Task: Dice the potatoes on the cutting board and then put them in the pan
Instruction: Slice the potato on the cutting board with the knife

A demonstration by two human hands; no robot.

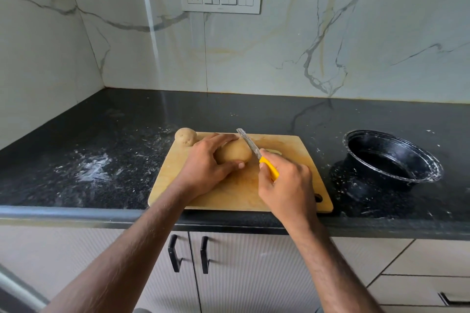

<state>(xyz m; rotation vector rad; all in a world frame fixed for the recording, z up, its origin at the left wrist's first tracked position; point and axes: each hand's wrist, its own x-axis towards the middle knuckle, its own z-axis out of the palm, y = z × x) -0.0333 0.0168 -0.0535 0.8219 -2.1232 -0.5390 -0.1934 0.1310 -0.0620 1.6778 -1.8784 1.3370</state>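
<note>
Your left hand (208,160) cups the potato (234,152) on the cutting board (239,185); your right hand (287,188) grips the knife (256,152) against its right end; a roll could bring the blade onto your fingertips; the pan (391,157) sits empty to your right.

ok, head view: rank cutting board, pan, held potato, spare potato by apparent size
1. cutting board
2. pan
3. held potato, partly covered by the left hand
4. spare potato, farther back and partly hidden, so this last ranking is unsure
</note>
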